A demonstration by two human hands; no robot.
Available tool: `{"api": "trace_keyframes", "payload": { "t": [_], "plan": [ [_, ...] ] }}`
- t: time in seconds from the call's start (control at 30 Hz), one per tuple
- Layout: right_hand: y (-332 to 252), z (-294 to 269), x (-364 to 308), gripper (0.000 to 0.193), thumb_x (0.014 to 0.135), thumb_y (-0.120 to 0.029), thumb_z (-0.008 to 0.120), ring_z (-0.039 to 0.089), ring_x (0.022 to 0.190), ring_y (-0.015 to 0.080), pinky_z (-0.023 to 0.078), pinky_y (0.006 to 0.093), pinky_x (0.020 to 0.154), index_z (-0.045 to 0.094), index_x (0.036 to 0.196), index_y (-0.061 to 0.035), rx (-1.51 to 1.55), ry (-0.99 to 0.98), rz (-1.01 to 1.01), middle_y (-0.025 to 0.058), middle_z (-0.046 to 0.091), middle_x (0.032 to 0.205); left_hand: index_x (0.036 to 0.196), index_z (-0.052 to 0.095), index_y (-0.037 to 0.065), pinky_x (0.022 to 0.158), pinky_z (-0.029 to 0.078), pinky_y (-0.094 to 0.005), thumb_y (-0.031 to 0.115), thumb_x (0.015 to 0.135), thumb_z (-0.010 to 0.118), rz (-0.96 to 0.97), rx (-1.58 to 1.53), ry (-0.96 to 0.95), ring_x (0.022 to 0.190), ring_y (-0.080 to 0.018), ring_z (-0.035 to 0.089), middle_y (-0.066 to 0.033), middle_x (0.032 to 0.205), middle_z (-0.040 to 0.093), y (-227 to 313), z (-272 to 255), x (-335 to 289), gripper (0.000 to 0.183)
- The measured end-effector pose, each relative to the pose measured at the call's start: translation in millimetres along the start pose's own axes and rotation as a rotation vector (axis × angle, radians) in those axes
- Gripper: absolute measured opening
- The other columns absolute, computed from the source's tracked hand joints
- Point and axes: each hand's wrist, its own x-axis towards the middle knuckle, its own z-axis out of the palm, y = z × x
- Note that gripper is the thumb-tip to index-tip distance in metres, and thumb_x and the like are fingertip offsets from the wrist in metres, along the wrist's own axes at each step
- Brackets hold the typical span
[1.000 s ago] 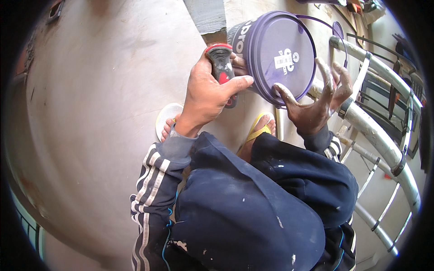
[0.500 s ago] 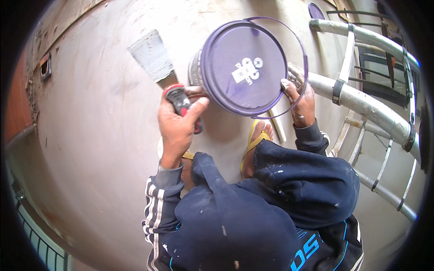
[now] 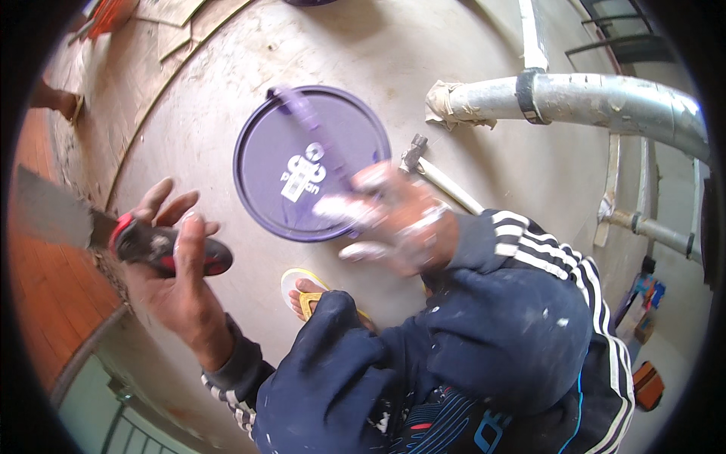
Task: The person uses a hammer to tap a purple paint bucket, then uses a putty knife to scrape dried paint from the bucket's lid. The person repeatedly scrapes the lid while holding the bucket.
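Gripping a scraper (image 3: 147,244) in the left hand (image 3: 170,291), nine o'clock; holding the right hand (image 3: 404,219) spread over the purple bucket (image 3: 281,155) at four o'clock.

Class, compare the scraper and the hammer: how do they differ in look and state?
The scraper is in the left hand, while the hammer lies on the floor. The scraper ends in a broad, flat blade; the hammer, in a compact, blocky head. The scraper's handle is dark with red; the hammer's is whitish. Both are handled tools.
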Motion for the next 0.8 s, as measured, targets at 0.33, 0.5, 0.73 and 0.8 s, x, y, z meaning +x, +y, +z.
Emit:
{"api": "trace_keyframes", "payload": {
  "t": [0.33,0.5,0.73,0.8],
  "plan": [
    [-1,39,2,0.052,0.079,-0.018,0.063,0.056,0.097,0.0307,0.052,0.0351,0.081,0.05,0.128,-0.0101,0.092,0.33,-0.088,0.0199,0.045,0.114,0.112,0.054,-0.003,0.076,0.052,-0.028,0.009,0.082,0.067,0.205,0.42,-0.451,0.093,-0.0203,0.062,-0.0185,0.11,0.061,41,75,61,0.035],
    [57,6,-52,0.039,0.081,-0.021,0.067,0.058,0.093,0.0267,0.052,0.0347,0.078,0.058,0.116,-0.0072,0.158,0.489,0.249,0.0145,0.05,0.104,0.108,0.056,-0.003,0.08,0.047,-0.0278,0.008,0.078,0.07,0.152,0.67,-0.569,0.087,-0.0153,0.059,-0.0133,0.1,0.062,22,97,82,0.035],
    [75,19,-56,0.028,0.085,-0.019,0.063,0.061,0.083,0.0225,0.049,0.0312,0.074,0.06,0.107,-0.0022,0.79,0.423,0.791,0.012,0.055,0.101,0.097,0.055,0.001,0.062,0.043,-0.0284,0.004,0.075,0.069,-0.001,0.99,-0.644,0.065,-0.0158,0.052,-0.0094,0.076,0.058,-20,59,77,0.025],
    [79,20,-44,0.026,0.085,-0.019,0.063,0.061,0.082,0.0222,0.048,0.0303,0.074,0.061,0.105,-0.0022,0.711,0.446,0.729,0.0117,0.057,0.099,0.098,0.055,-0.001,0.064,0.044,-0.0279,0.008,0.08,0.068,-0.05,0.852,-0.624,0.067,-0.0137,0.052,-0.0063,0.077,0.059,-37,52,72,0.024]
  ]
}}
